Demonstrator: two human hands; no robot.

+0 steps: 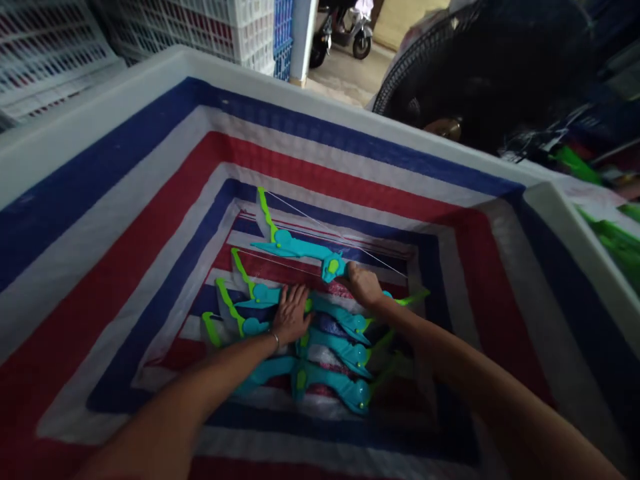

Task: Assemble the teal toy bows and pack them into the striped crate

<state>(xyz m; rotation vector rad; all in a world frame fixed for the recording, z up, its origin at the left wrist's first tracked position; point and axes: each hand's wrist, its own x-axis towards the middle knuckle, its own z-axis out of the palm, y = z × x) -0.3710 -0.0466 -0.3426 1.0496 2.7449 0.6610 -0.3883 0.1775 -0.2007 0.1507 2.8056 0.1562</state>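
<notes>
Several teal and lime-green toy bows [330, 373] lie side by side at the bottom of a deep box lined with red, white and blue striped sheeting [150, 220]. My left hand [291, 313] rests flat with fingers spread on the middle of the stacked bows. My right hand [364, 285] is closed round the grip of the farthest bow [295, 248], whose thin white string runs along the far side. Both my bare forearms reach down into the box.
The box's white rim [350, 123] runs around the opening. White plastic crates [200, 27] stand behind at the left. A black fan [480, 67] sits at the right beyond the rim. More green toy parts [615, 240] lie at the far right. A scooter [345, 33] is parked outside.
</notes>
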